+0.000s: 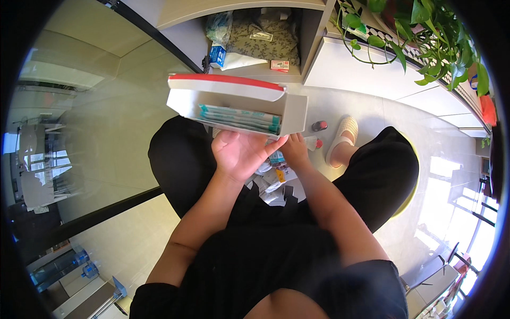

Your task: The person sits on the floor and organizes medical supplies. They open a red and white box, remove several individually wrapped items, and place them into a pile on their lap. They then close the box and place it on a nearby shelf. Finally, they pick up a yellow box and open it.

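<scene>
My left hand (241, 153) supports a white cardboard carton (295, 113) from below, its fingers reaching along the underside. The carton's red-edged lid stands up and a side flap sticks out at the right. Inside lie several flat white-and-teal sachets (239, 115), stacked along the front wall. Just right of my left hand is my right hand (295, 152), its fingertips hidden behind the carton's lower right corner. Whether it touches the carton or something beneath cannot be made out. Between my knees, under my hands, lies a heap of small packets (273, 177), partly covered.
An open cabinet compartment (255, 71) ahead holds a patterned cloth bag (261, 38), a blue box (217, 55) and a small red-and-white box (279, 65). A dark red-capped bottle (319, 126) stands on the floor near my clog (343, 137). Glass (107, 119) borders the left; a trailing plant (428, 44) hangs upper right.
</scene>
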A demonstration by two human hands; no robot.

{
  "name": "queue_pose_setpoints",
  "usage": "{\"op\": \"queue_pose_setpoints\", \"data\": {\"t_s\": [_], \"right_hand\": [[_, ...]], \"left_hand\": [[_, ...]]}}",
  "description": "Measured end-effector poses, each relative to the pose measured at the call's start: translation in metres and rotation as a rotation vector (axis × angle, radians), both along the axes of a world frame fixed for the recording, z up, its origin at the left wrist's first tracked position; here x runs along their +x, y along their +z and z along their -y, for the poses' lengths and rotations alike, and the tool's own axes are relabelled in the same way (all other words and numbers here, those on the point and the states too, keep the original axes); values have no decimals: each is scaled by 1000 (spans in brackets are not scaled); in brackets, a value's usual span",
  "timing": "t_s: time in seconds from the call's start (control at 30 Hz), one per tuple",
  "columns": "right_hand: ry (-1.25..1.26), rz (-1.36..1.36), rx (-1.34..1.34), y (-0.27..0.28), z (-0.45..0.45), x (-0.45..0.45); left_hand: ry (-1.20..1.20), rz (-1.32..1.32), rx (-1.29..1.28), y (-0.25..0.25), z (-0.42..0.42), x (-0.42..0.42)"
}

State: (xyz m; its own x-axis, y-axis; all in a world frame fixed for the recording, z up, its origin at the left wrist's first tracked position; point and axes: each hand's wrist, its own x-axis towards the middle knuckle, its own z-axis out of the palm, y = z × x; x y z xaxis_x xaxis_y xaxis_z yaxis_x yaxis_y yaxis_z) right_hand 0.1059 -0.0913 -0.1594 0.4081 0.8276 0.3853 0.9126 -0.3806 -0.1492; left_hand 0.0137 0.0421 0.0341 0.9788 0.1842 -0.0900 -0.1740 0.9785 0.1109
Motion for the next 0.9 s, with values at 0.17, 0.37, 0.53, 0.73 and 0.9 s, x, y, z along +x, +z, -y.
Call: {"op": "queue_pose_setpoints", "data": {"t_s": [0.17, 0.37, 0.53, 0.73, 0.9], "right_hand": [[-42, 42, 11, 4, 0, -7], [-149, -225, -221, 29, 7, -10], [-237, -642, -698, 69, 6, 1], [-216, -899, -84, 122, 31, 53], [-205, -1628, 893, 230, 51, 50]], "left_hand": [[-8, -28, 25, -3, 4, -6], [-18, -12, 29, 2, 6, -7], [-46, 56, 15, 1, 8, -8], [-44, 77, 83, -7, 9, -15], [-23, 122, 139, -6, 12, -18]]}}
